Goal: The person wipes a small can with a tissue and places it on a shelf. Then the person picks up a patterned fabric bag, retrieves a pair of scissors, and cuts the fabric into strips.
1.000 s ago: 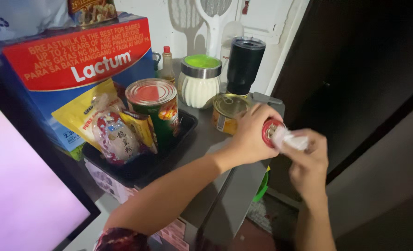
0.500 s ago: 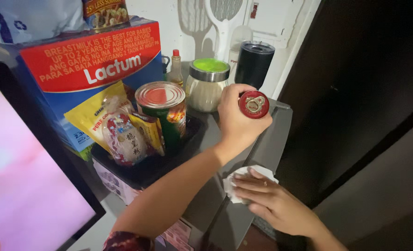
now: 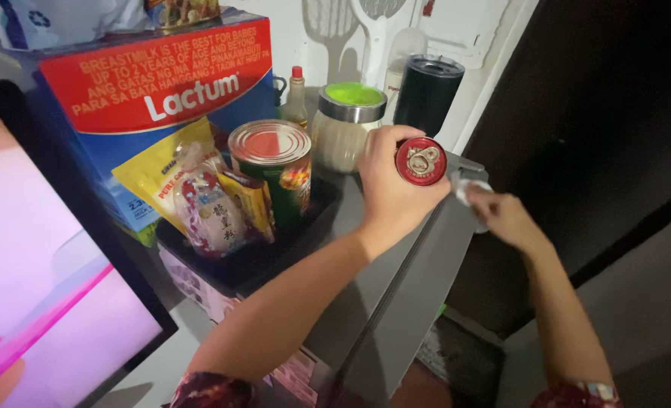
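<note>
Red-lidded small can [image 3: 421,161] is sitting in the left hand [image 3: 390,189], fingers [image 3: 384,143] wrapping tight around its side, ring-pull top tilting toward the camera, held up above the grey worktop [image 3: 381,295] near its right edge. Right hand [image 3: 502,215] is pinching a crumpled white cloth [image 3: 467,189] in its fingers, pressing it at the worktop's far right corner, just beside the can and apart from it. Behind the left hand a ribbed glass jar [image 3: 343,125] with a green top and metal band is standing, and next to it a black tumbler [image 3: 428,94], both upright against the white wall. A small sauce bottle [image 3: 297,98] with a red cap is standing left of the jar. A big tin can [image 3: 271,170] with a red lid is standing in a black tray [image 3: 229,268], with a yellow packet [image 3: 154,177] and a clear bag of noodles [image 3: 210,215] leaning beside it. A large blue and red carton [image 3: 154,98] is rising behind the tray. A glowing pink screen [image 3: 40,279] is filling the lower left. Dark door panel [image 3: 600,128] is on the right.
</note>
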